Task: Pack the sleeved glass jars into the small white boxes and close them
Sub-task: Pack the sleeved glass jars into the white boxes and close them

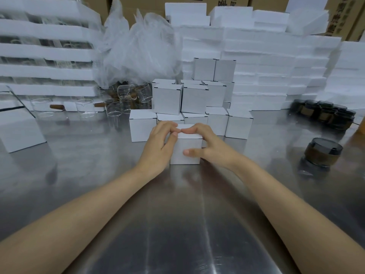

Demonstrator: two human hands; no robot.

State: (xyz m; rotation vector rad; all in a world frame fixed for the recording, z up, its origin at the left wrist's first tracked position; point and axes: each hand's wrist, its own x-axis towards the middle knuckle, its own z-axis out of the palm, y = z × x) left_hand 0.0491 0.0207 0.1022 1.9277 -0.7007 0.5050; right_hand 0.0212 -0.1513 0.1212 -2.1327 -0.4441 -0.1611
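Closing step here: left hand (160, 144) and right hand (206, 147) both grip the small white box (186, 155), pressing its lid. It's probably tucked, so stack it next.

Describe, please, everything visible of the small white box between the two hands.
The small white box is a plain cube of what looks like white cardboard, its lid down. It stands upright on the steel table, before the stacked boxes. The left hand grips its top left corner; the right hand has fingers on the lid and thumb on the front face.
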